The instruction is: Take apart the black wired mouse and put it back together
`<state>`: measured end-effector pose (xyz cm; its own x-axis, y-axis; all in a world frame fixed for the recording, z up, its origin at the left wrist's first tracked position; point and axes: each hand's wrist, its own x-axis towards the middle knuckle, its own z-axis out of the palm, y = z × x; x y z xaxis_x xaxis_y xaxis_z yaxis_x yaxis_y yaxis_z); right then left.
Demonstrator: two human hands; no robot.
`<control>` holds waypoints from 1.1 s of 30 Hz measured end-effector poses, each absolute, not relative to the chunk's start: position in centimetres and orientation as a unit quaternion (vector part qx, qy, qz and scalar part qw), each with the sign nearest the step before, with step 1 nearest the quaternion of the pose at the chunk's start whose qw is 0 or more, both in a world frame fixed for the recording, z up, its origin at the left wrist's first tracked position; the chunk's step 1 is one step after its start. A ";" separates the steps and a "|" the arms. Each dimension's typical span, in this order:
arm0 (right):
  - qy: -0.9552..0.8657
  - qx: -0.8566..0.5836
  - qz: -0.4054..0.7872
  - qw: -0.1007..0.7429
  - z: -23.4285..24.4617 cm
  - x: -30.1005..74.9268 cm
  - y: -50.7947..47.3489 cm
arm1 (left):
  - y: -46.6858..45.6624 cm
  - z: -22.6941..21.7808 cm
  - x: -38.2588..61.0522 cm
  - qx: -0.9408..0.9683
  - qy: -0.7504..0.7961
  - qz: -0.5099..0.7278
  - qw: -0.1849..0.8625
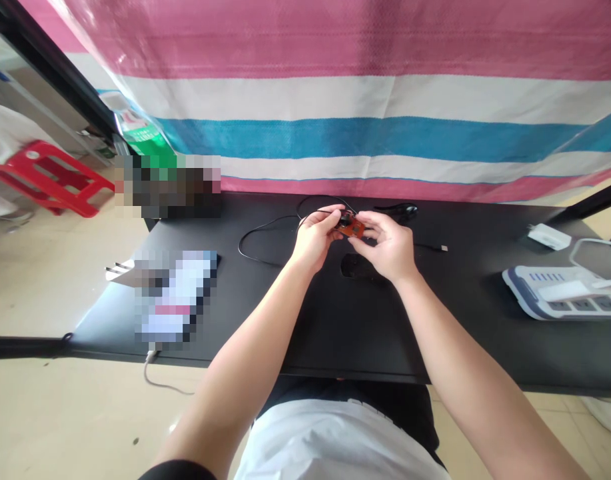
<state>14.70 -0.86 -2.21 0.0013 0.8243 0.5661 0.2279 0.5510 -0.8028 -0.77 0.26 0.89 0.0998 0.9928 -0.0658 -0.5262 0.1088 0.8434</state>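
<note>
Above the middle of the black table, both hands hold a small orange circuit board [356, 229] with a dark round part on it. My left hand [318, 235] pinches its left end between thumb and fingers. On the right edge, the thumb and fingertips of my right hand [388, 243] close around it. A thin black cable [258, 259] loops over the table to the left and behind the hands. Under my right hand lies a dark, rounded shell [355, 267], partly hidden. Another black piece [402, 212] rests farther back. A USB plug [441, 249] lies to the right.
A white power strip [535, 293] and a white charger [550, 237] occupy the table's right side. On the left lies a blurred phone [180, 297] with a cable. A green bottle [148, 140] stands at the back left, and a striped sheet [385, 100] hangs behind the table.
</note>
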 end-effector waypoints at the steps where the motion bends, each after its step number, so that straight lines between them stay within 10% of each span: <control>1: -0.676 -0.400 0.217 0.580 -2.4 14.7 -0.9 | 0.3 0.8 -0.8 0.340 0.346 0.578 0.657; 9: -0.742 -0.417 -0.042 0.523 -1.5 14.9 -1.1 | 0.2 1.1 -0.7 0.351 0.356 0.588 0.636; 17: -0.741 -0.424 -0.033 0.519 -0.7 14.9 -1.5 | 0.7 0.8 -0.9 0.353 0.414 0.572 0.615; 25: -0.721 -0.459 -0.081 0.513 -0.7 15.0 -1.4 | -1.3 1.5 -0.5 0.562 0.554 0.551 0.271; 33: -0.722 -0.425 -0.121 0.532 -0.6 14.6 -1.4 | -1.4 1.6 -0.3 0.599 0.529 0.557 0.227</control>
<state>14.63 -1.38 -0.59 -0.0726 0.4841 0.8720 0.7426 0.6099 -0.2767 -0.33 -1.39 1.59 -0.1796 0.8860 0.4275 0.3811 -0.3379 0.8606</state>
